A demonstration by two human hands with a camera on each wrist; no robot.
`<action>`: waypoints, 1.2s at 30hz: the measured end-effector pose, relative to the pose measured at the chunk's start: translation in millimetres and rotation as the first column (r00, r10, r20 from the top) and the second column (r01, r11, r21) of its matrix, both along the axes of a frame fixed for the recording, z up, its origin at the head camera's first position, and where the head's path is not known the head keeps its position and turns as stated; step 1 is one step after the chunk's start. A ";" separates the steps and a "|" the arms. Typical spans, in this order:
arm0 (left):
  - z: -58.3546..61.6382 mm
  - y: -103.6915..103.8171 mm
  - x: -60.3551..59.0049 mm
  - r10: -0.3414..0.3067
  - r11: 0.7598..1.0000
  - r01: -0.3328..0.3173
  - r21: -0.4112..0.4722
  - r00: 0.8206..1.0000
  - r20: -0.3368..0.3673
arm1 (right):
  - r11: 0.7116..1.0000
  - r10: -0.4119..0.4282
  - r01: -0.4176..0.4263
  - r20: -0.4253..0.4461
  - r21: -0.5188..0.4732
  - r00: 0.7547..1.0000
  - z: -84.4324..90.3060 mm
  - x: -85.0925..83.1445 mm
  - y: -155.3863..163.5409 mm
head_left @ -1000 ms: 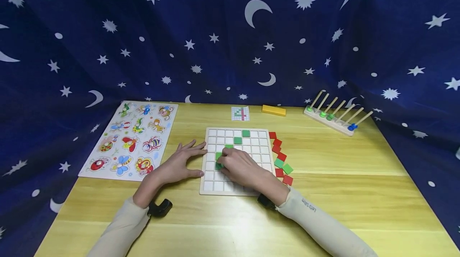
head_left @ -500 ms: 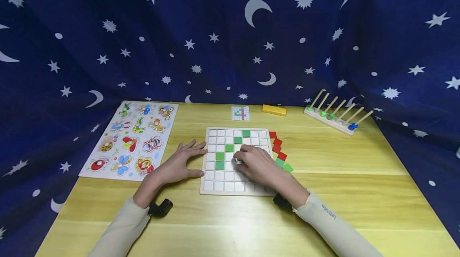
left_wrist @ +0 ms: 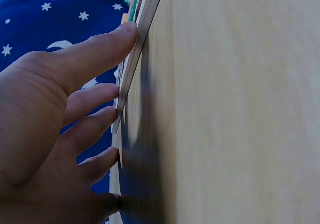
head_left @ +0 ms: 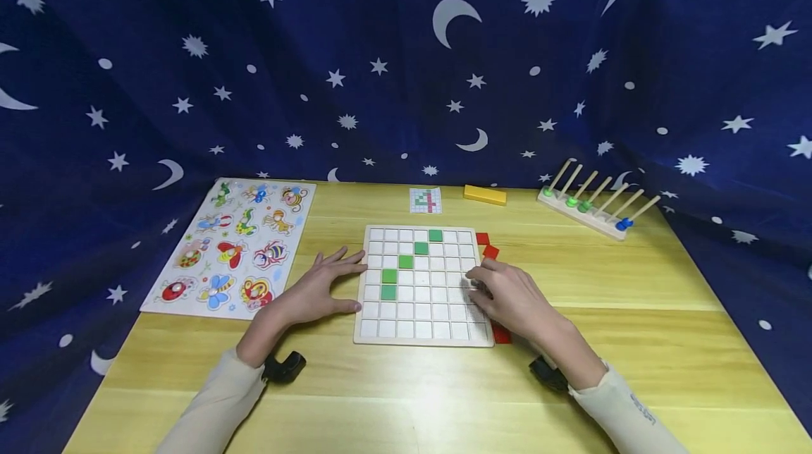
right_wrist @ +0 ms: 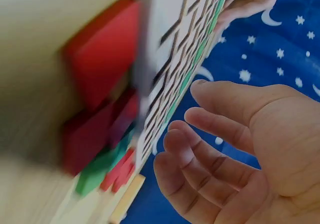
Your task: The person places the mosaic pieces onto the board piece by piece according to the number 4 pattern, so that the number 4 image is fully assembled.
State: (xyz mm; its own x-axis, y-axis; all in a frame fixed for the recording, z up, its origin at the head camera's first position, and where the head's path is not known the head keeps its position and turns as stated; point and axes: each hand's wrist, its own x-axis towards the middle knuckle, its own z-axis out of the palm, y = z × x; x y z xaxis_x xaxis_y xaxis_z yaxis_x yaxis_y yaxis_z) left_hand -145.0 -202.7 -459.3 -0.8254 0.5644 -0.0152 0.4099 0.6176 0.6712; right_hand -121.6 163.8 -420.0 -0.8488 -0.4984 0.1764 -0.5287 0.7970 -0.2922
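A square wooden grid board point(head_left: 423, 342) lies on the table in the head view, with several green tiles point(head_left: 406, 262) set in its cells along a slanting line and down its left part. My left hand point(head_left: 320, 288) has its fingers spread and touches the board's left edge with thumb and fingertips. Over the right edge of the board hovers my right hand point(head_left: 514, 295), fingers loosely bent and holding nothing. Loose red tiles point(head_left: 502, 333) lie beside that edge, partly hidden by the hand. The right wrist view shows red tiles point(right_wrist: 105, 51) and green ones point(right_wrist: 97, 171) there.
Behind the board lie a small pattern card point(head_left: 425, 200) and a yellow block point(head_left: 485, 195). A peg stand point(head_left: 586, 214) with beads is at the back right. An insect picture puzzle point(head_left: 218, 256) lies at left. A dark blue starry curtain point(head_left: 380, 130) hangs behind.
My right hand has moved right from the lower green tiles to the board's right edge, uncovering the green tiles in the left part. The left hand has stayed in place.
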 end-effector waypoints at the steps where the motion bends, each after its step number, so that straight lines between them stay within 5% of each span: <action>1: -0.2 0.0 -0.1 0.000 1.000 0.000 -0.001 1.000 0.001 | 1.000 -0.016 0.016 0.003 0.005 1.000 -0.9 1.6 4.4; 19: -3.5 1.5 0.4 -0.003 1.000 0.003 0.014 1.000 0.012 | 0.980 -0.189 0.186 0.049 0.074 0.981 -7.8 14.7 47.0; 36: -1.3 0.5 -0.1 0.004 1.000 -0.004 -0.001 1.000 0.006 | 0.975 -0.218 0.213 0.093 0.061 0.972 -4.4 8.1 51.1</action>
